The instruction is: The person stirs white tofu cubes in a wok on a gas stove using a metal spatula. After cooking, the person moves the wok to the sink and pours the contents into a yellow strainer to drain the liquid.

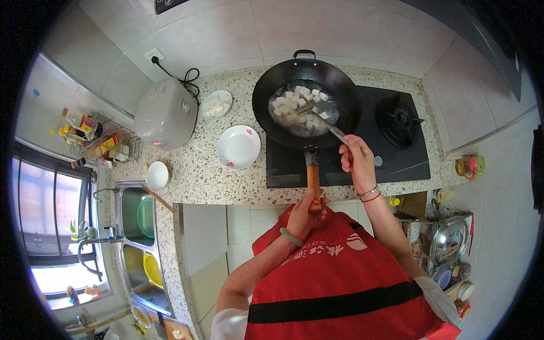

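Observation:
A black wok (266, 90) sits on the left part of the dark cooktop (340, 170). White tofu cubes (306, 92) lie in cloudy, steaming liquid inside it. My left hand (304, 216) is wrapped round the wok's wooden handle (313, 175) near its end. In my right hand (358, 162), over the cooktop, is the handle of a metal spatula (335, 134). The spatula's blade dips among the cubes near the middle of the wok, partly hidden by the liquid.
Left of the wok are a white plate (239, 147), a small dish of white pieces (217, 105), a rice cooker (166, 113) and a white bowl (157, 176). A bare burner (401, 120) is at the right. A double sink (134, 240) lies far left.

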Motion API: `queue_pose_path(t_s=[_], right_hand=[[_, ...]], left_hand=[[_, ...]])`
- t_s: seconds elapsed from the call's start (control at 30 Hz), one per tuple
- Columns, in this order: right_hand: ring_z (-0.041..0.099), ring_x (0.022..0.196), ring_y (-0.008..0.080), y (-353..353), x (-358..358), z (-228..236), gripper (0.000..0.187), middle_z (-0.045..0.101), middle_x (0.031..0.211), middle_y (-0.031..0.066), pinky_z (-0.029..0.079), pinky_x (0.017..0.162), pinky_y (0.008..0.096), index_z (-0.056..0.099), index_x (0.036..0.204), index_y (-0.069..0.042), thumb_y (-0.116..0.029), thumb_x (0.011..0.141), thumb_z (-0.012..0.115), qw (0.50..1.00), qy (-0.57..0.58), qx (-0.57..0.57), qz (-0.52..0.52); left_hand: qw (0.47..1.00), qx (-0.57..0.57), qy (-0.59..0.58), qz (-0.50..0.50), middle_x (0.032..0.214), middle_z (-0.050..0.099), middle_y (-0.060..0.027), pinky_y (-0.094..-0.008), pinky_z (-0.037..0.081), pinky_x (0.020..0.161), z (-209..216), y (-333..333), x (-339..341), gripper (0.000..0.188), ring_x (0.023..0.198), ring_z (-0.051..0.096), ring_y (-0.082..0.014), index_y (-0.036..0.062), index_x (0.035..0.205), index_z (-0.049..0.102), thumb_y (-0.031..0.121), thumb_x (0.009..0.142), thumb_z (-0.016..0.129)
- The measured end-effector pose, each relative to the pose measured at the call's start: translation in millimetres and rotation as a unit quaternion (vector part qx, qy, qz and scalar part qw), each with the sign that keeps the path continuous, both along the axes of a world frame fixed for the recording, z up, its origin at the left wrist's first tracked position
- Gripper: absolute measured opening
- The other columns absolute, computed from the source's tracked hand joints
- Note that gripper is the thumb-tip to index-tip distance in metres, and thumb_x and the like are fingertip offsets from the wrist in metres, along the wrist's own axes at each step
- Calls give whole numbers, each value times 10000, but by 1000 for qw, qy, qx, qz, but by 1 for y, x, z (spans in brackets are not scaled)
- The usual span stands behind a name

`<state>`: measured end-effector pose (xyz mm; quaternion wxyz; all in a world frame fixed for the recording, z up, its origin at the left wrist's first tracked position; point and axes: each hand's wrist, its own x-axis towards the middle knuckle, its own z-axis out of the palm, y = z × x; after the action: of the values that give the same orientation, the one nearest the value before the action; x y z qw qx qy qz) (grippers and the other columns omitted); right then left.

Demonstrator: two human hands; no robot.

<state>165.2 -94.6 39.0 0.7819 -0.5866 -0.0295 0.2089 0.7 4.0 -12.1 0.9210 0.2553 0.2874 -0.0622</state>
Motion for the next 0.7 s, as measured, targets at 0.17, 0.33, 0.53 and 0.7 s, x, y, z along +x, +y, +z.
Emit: queue_pose_path(t_s=[0.17,0.33,0.53,0.7], right_hand=[[424,479,50,-7,-6,8,234,564,741,24,306,405,204,577,1016,-59,-271,969,489,999,-16,-33,29],[419,470,47,-27,-10,22,227,559,711,23,299,406,194,586,970,-54,-251,975,475,995,-70,-61,22],[404,464,29,-52,-18,52,243,553,675,9,291,406,183,586,928,-46,-240,986,452,977,-159,-142,-7],[403,448,25,-64,-22,82,285,554,638,13,300,400,176,589,906,-38,-281,983,463,961,-204,-186,-31]], left_hand=[[1000,0,3,-2,983,601,-133,-284,465,632,5,1,1,310,710,538,-152,69,953,486,379,960,472],[1000,-2,1,-4,989,599,-121,-279,466,637,1,1,0,376,708,535,-147,46,1123,500,384,961,467],[1000,-1,-1,-7,987,598,-123,-281,464,636,4,1,0,379,707,537,-148,48,1081,506,404,956,473],[1000,-2,17,-3,986,596,-139,-287,466,631,3,0,0,348,701,539,-155,81,904,473,426,942,494]])
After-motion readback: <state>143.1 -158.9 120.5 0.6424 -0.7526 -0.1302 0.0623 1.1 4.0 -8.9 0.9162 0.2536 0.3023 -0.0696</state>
